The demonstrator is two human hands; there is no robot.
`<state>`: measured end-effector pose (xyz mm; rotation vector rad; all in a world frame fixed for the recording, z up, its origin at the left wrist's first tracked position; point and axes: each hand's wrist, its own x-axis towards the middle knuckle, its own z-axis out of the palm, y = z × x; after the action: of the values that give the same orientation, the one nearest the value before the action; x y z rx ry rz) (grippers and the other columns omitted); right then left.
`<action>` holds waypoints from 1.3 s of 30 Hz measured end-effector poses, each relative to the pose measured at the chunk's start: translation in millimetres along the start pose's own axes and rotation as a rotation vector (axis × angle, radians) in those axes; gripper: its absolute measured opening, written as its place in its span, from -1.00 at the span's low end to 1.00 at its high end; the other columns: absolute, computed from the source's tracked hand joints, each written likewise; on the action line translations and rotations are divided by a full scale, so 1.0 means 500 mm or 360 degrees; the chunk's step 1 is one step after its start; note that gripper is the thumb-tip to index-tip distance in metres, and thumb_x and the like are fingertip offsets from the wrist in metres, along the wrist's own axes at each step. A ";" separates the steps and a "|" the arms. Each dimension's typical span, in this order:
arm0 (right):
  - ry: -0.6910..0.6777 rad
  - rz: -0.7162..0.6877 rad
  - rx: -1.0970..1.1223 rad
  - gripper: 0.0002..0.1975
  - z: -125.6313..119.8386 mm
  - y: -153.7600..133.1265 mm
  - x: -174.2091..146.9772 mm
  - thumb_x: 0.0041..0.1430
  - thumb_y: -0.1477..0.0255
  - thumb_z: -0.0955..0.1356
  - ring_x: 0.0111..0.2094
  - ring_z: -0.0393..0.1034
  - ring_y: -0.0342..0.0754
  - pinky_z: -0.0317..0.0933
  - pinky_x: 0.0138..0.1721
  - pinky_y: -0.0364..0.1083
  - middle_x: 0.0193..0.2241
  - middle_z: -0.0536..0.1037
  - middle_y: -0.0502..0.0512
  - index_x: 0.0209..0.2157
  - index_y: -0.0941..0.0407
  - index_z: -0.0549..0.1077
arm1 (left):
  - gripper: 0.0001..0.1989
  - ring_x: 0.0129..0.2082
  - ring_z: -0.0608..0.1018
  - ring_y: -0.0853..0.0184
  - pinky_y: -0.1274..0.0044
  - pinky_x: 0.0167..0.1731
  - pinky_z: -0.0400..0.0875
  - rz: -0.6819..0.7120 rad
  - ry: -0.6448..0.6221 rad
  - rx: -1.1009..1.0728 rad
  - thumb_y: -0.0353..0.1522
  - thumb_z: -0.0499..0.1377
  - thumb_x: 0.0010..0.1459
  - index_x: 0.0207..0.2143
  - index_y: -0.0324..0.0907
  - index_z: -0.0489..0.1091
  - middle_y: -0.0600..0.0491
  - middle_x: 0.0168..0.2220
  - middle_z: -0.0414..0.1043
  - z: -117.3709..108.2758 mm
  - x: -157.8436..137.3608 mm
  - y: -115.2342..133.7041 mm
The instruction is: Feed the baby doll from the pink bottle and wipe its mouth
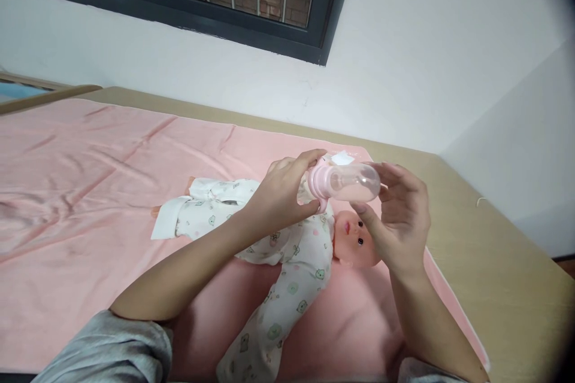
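A baby bottle [354,182] with a clear rounded end and a pink collar lies sideways in the air above a baby doll. My left hand [287,188] grips it at the pink collar, thumb below and fingers above. Beside the clear end, my right hand [399,215] is half curled with thumb and fingers apart; whether it touches the bottle I cannot tell. Beneath my hands the baby doll [287,251], in white patterned clothes, is on its back with its head to the right. My right thumb and palm hide part of its head.
A pink sheet [90,191] with some creases covers most of the wooden table [489,251]. Just behind the bottle is a small white item [342,158]. A white wall [404,60] and a dark-framed window [211,0] stand behind the table.
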<state>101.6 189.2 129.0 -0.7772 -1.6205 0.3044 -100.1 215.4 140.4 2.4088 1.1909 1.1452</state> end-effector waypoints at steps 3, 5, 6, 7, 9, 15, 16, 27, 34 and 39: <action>0.0195 -0.0045 -0.0005 -0.47 -0.017 -0.003 0.010 0.06 0.34 0.46 0.12 0.30 0.10 0.30 0.08 0.17 0.06 0.36 0.08 0.07 -0.14 0.29 | -0.31 0.10 0.41 0.15 0.33 0.13 0.23 -0.0048 0.0057 0.0024 -0.39 0.21 0.01 0.22 -0.16 0.11 -0.02 0.16 0.32 -0.012 0.009 -0.011; 0.0298 -0.0071 -0.0038 -0.45 -0.039 0.009 0.026 0.04 0.32 0.47 0.11 0.31 0.09 0.29 0.08 0.16 0.04 0.37 0.08 0.07 -0.10 0.29 | -0.34 0.12 0.40 0.16 0.35 0.14 0.24 -0.0071 0.0106 0.0041 -0.39 0.17 0.03 0.21 -0.13 0.13 0.00 0.17 0.32 -0.023 0.017 -0.026; 0.0343 -0.0089 -0.0062 -0.44 -0.053 0.022 0.037 0.03 0.30 0.47 0.11 0.31 0.08 0.28 0.08 0.16 0.04 0.37 0.08 0.07 -0.08 0.29 | -0.37 0.14 0.39 0.17 0.36 0.15 0.23 -0.0076 0.0124 0.0048 -0.39 0.15 0.05 0.21 -0.13 0.14 0.01 0.18 0.31 -0.028 0.022 -0.036; 0.0390 -0.0105 -0.0098 -0.43 -0.069 0.042 0.049 0.02 0.29 0.47 0.11 0.31 0.07 0.28 0.08 0.15 0.04 0.37 0.08 0.07 -0.06 0.28 | -0.39 0.16 0.38 0.17 0.38 0.15 0.23 -0.0079 0.0141 0.0055 -0.39 0.13 0.07 0.20 -0.13 0.15 0.02 0.20 0.30 -0.034 0.026 -0.047; 0.0509 -0.0132 -0.0197 -0.43 -0.105 0.101 0.070 0.02 0.31 0.47 0.11 0.30 0.04 0.29 0.06 0.11 0.04 0.36 0.11 0.08 -0.03 0.28 | -0.42 0.16 0.37 0.17 0.39 0.14 0.25 -0.0102 0.0180 0.0074 -0.39 0.12 0.07 0.18 -0.15 0.19 0.01 0.19 0.30 -0.045 0.035 -0.072; 0.0639 0.0308 -0.0900 -0.42 -0.198 0.363 0.056 0.00 0.24 0.41 -0.07 0.37 0.03 0.34 -0.08 0.08 -0.02 0.41 0.24 0.04 0.15 0.29 | -0.48 -0.01 0.46 0.15 0.36 -0.03 0.35 -0.0313 0.0257 0.0118 -0.36 0.15 0.02 0.08 -0.13 0.23 0.01 0.03 0.41 -0.076 0.049 -0.153; 0.0565 0.0410 -0.0973 -0.41 -0.205 0.401 0.040 -0.01 0.24 0.40 -0.08 0.37 0.05 0.33 -0.08 0.08 -0.04 0.42 0.27 0.04 0.18 0.29 | -0.48 -0.03 0.47 0.14 0.36 -0.06 0.36 -0.0347 0.0268 0.0127 -0.36 0.15 0.01 0.07 -0.14 0.23 0.00 0.02 0.41 -0.081 0.050 -0.166; 0.0135 0.0848 -0.1116 -0.34 -0.210 0.530 -0.066 0.01 0.14 0.32 -0.11 0.32 0.11 0.23 -0.05 0.09 -0.03 0.40 0.39 0.09 0.25 0.27 | -0.39 -0.07 0.48 0.10 0.35 -0.10 0.37 -0.0626 0.0184 0.0153 -0.41 0.14 -0.15 0.05 -0.19 0.24 -0.06 -0.04 0.41 -0.106 0.056 -0.293; 0.0243 0.0730 -0.1153 -0.26 -0.215 0.536 -0.075 0.16 -0.03 0.16 -0.09 0.31 0.15 0.24 -0.04 0.17 0.03 0.30 0.46 0.10 0.32 0.24 | -0.39 -0.13 0.53 0.18 0.47 -0.15 0.39 -0.0871 -0.0007 0.0310 -0.42 0.19 -0.15 0.06 -0.16 0.28 0.01 -0.05 0.46 -0.096 0.050 -0.351; 0.0246 0.0743 -0.1114 -0.21 -0.213 0.530 -0.075 0.18 -0.08 0.12 -0.13 0.34 0.12 0.23 -0.01 0.18 0.02 0.31 0.46 0.11 0.34 0.24 | -0.43 -0.11 0.53 0.06 0.43 -0.18 0.37 -0.1017 -0.0091 0.0499 -0.43 0.26 -0.19 -0.02 -0.12 0.33 -0.02 -0.12 0.49 -0.082 0.046 -0.368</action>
<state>286.3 336.4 -35.6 -1.6781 -1.3793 -0.0122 -228.3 346.2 89.3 1.9659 2.0350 0.7216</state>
